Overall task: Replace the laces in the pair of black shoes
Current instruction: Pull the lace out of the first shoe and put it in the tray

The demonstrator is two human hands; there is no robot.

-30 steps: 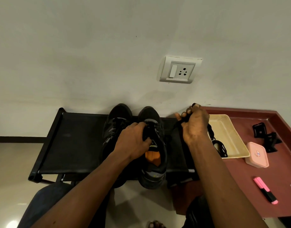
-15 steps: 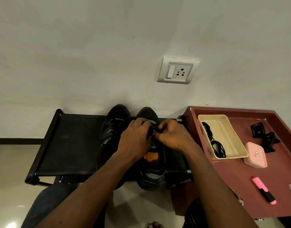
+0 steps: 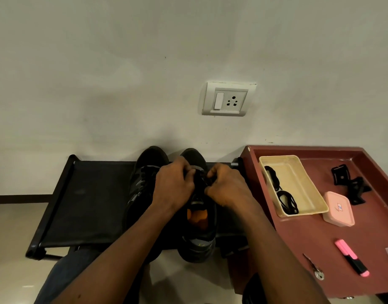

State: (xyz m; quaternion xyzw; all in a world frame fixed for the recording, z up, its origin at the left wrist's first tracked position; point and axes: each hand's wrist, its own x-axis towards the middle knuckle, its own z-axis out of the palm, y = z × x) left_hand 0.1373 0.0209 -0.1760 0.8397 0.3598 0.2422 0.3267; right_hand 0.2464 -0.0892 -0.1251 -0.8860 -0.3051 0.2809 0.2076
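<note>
**Hands at the lace**

Black shoes stood paired on the black worktop, toes toward its far edge. The right shoe showed an orange insole; the left hand and right hand each pinched its black lace.

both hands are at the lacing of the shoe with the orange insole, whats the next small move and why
Probably pull the pinched lace through its eyelet. The left hand and right hand both meet at the lacing of the shoe, curled on it, so the lace seems mid-threading; more black laces lie in the beige tray.
</note>
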